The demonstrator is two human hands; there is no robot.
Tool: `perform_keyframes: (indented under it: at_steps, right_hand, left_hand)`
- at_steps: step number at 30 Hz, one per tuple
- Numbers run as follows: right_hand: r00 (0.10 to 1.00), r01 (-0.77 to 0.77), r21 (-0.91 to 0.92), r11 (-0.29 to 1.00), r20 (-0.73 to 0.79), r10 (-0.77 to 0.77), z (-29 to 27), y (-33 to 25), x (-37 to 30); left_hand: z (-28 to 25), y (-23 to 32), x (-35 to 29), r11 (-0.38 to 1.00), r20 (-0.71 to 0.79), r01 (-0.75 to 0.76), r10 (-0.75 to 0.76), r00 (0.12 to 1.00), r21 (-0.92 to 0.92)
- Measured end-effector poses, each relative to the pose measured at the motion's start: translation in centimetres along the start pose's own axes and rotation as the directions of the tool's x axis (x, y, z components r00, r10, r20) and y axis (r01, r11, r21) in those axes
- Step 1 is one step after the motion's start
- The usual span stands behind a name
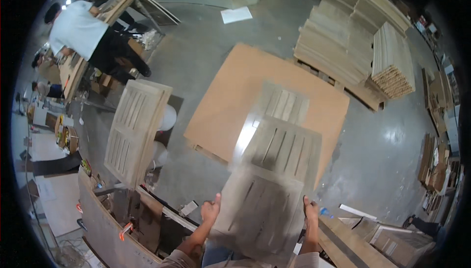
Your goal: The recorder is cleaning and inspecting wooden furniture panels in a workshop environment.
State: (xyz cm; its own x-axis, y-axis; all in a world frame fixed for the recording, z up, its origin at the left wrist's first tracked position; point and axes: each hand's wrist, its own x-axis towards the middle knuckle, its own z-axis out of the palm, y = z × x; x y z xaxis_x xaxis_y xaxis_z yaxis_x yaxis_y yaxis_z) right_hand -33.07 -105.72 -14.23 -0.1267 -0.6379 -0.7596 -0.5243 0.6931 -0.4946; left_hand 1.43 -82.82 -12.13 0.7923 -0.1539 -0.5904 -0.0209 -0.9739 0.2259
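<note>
A pale grey-brown wooden panel with slatted sections (262, 197) stretches away from my body, blurred by motion. At its left edge my left hand (211, 210) grips with the thumb up, the fingers partly hidden. My right hand (311, 209) closes on the opposite edge in the same way. Beyond lies a large orange-brown sheet (221, 98) on a pallet, partly covered by the panel's far part. Whether the farthest slatted section (284, 105) belongs to the held panel or is separate, I cannot tell.
To the left, similar slatted panels (138, 130) rest on white buckets (168, 117). A wooden bin with orange clamps (126, 230) stands at lower left. Stacked boards (338, 32) on a pallet rise at far right. A person in a white shirt (78, 28) bends over a bench.
</note>
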Motion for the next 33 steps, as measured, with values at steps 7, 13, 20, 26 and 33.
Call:
perform_keyframes:
  at_steps: [7, 13, 20, 26, 33]
  right_hand:
    - [0.963, 0.268, 0.124, 0.955, -0.047, -0.264, 6.9, -2.3, 18.0]
    - [0.906, 0.420, -0.001, 0.908, -0.055, -0.419, 13.0, -6.8, 31.0]
    - [0.937, 0.328, -0.221, 0.918, -0.043, -0.345, 14.2, -4.2, 34.8]
    - [0.884, 0.424, -0.276, 0.862, 0.335, -0.327, 13.5, 7.4, 29.7]
    - [0.904, 0.129, -0.397, 0.909, 0.425, 0.058, 20.0, 10.3, 9.1]
  left_hand:
    - [7.4, 10.3, 11.8, 0.987, -0.065, -0.135, 0.130, 0.989, -0.083]
    - [13.2, 14.5, 22.7, 0.975, -0.165, -0.174, 0.150, 0.975, -0.141]
    - [16.9, 13.3, 27.4, 0.921, 0.108, -0.289, 0.325, 0.939, -0.263]
    - [13.3, -2.0, 21.7, 0.972, 0.399, -0.122, 0.194, 0.896, -0.199]
    - [0.7, -25.9, 6.1, 0.721, 0.500, 0.597, -0.394, 0.771, -0.352]
